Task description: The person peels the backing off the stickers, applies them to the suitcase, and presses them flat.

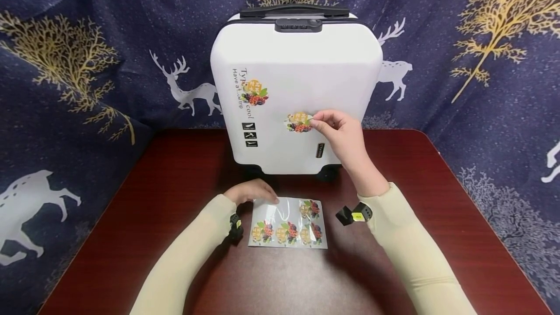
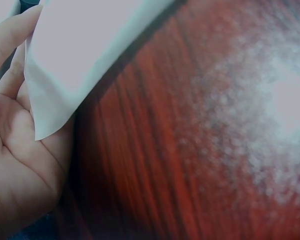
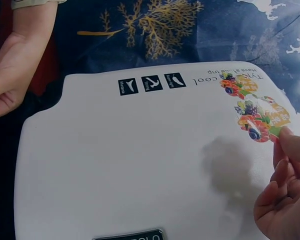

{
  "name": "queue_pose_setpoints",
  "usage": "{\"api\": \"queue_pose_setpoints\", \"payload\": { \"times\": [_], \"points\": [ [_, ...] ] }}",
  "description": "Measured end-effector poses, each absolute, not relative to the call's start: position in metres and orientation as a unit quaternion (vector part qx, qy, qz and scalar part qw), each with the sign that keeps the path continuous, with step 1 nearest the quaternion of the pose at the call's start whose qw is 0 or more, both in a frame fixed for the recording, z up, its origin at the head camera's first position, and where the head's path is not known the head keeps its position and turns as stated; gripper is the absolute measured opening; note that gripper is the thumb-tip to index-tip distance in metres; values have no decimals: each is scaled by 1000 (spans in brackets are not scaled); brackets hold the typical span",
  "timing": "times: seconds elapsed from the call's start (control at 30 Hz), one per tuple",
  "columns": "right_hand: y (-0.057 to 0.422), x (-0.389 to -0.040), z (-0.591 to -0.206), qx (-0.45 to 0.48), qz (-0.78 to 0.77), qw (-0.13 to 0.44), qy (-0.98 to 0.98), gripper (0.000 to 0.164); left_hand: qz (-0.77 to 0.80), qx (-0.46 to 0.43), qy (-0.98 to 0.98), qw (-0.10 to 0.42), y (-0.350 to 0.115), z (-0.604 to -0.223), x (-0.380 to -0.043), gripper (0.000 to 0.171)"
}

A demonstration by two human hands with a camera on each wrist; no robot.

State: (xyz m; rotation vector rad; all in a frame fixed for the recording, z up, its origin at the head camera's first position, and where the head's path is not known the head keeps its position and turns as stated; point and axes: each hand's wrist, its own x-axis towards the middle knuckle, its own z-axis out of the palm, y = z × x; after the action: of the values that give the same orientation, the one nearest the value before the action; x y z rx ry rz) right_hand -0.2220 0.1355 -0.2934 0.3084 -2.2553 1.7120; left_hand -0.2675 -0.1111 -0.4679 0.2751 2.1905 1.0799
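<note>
A white suitcase stands upright at the back of the table. Between thumb and forefinger, my right hand pinches the edge of a fruit sticker in front of the suitcase's face. That sticker also shows in the right wrist view, where a shadow falls on the case; whether it touches the case I cannot tell. Another fruit sticker is on the case's left side, over the printed lettering. Below, my left hand holds the upper left part of a sticker sheet, whose corner hangs over the palm in the left wrist view.
The dark red wooden table extends around the sheet. Black wheels are under the suitcase, and a black handle tops it. Behind hangs a navy cloth with deer and golden trees.
</note>
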Motion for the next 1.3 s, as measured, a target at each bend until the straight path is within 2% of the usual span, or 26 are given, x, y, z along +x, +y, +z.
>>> {"api": "queue_pose_setpoints", "payload": {
  "times": [0.37, 1.3],
  "points": [
    [132, -228, -283, 100, 619, 179, -758, 19, 416, 113, 837, 337, -112, -467, -268, 32],
    [124, -240, -267, 81, 629, 196, -748, 18, 426, 114, 830, 343, -112, -470, -271, 33]
  ]
}}
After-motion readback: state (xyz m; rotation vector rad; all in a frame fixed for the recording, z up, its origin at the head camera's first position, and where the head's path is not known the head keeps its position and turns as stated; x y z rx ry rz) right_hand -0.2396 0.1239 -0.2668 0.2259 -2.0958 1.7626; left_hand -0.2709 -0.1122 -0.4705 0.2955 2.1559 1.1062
